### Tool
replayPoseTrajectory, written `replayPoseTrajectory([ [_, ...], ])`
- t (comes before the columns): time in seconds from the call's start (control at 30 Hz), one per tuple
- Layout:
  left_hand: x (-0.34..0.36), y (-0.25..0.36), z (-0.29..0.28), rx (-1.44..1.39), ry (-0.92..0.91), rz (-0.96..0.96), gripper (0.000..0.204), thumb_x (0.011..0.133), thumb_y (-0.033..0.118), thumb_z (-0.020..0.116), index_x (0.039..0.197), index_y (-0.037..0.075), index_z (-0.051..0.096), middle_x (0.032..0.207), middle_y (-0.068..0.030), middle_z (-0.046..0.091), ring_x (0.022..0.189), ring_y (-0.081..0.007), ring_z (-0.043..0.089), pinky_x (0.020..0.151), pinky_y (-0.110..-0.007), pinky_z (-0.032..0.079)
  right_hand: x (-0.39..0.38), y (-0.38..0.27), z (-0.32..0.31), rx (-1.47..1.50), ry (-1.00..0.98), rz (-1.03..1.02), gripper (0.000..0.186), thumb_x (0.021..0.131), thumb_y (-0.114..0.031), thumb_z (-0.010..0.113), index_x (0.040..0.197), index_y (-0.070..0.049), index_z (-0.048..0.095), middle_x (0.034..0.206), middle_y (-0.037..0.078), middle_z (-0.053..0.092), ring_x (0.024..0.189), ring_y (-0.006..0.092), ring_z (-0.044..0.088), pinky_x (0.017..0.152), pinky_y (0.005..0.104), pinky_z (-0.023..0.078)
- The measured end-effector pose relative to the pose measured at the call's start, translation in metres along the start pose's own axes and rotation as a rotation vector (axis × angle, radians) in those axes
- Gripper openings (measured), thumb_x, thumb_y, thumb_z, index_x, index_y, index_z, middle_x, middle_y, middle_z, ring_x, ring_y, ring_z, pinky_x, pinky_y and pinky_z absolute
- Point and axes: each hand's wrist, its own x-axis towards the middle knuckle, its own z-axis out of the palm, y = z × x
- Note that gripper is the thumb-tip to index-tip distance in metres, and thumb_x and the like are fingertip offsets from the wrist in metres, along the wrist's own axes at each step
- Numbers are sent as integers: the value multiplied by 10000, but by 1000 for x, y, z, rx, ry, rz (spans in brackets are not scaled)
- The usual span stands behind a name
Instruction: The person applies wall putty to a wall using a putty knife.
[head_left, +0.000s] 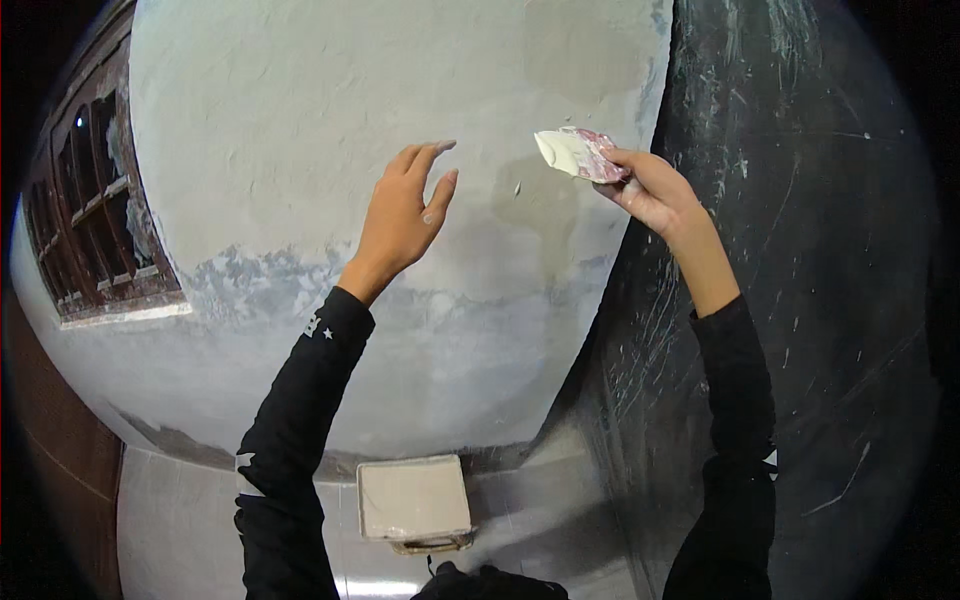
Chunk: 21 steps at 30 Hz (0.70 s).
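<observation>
My right hand (655,205) grips a small putty spreader (585,150), pinkish where it shows and loaded with a thick smear of white paste, held in front of the pale plastered wall (440,60). White paste also marks my right fingers. My left hand (405,205) is raised near the same wall to the left of the spreader, fingers apart and holding nothing; whether its fingertips touch the surface, I cannot tell. A darker damp-looking patch (525,215) on the wall lies below the spreader.
A wooden barred window (95,210) is at the left, beside a brown surface (60,420). A dark, streaked panel or wall (830,300) runs down the right. Below, on the tiled floor (180,520), stands a square beige container (410,495).
</observation>
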Motion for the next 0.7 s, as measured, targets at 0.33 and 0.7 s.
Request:
replayPoseTrajectory([
  [0.33, 66, -38, 21, 333, 160, 167, 408, 971, 232, 591, 1362, 128, 543, 1363, -174, 549, 1343, -425, 445, 1089, -491, 371, 74, -74, 49, -567, 151, -465, 269, 930, -39, 622, 1183, 50, 610, 1014, 143, 679, 923, 181, 673, 818, 381, 602],
  [0.7, 127, -81, 48, 624, 489, 225, 506, 985, 297, 517, 1485, 256, 454, 1553, -105, 383, 1490, -331, 260, 1201, -507, 174, 130, -107, 108, -1060, 214, -1539, 252, 862, -75, 616, 1109, -46, 657, 953, 236, 701, 906, 410, 691, 799, 442, 540],
])
